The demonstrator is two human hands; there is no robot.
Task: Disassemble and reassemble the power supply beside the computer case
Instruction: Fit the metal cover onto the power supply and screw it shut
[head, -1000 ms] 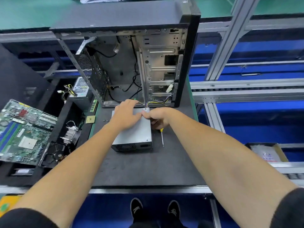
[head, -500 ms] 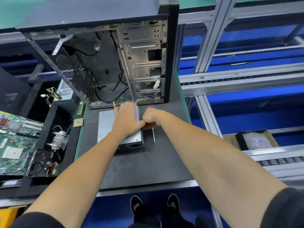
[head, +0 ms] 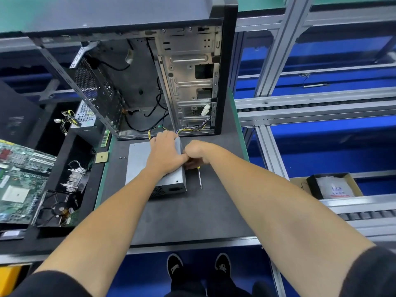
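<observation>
We brace the power supply (head: 139, 166) on the dark surface (head: 192, 215), just in front of the open computer case (head: 171, 82), and work at its right edge.

From left: a motherboard (head: 19, 181) and a heatsink with fan (head: 64, 189) lie in black trays, two small screws (head: 122, 157) sit loose just left of the grey box; our left hand (head: 166, 153) lies flat on the lid, fingers spread toward the cable end, while our right hand (head: 196, 152), fingers curled against the box's right side, holds a yellow-handled screwdriver (head: 199, 176) whose shaft points back toward us. We cannot tell what the fingertips grip there. The step, we judge, goes best with steady downward pressure from the left palm, keeping the casing from sliding.
</observation>
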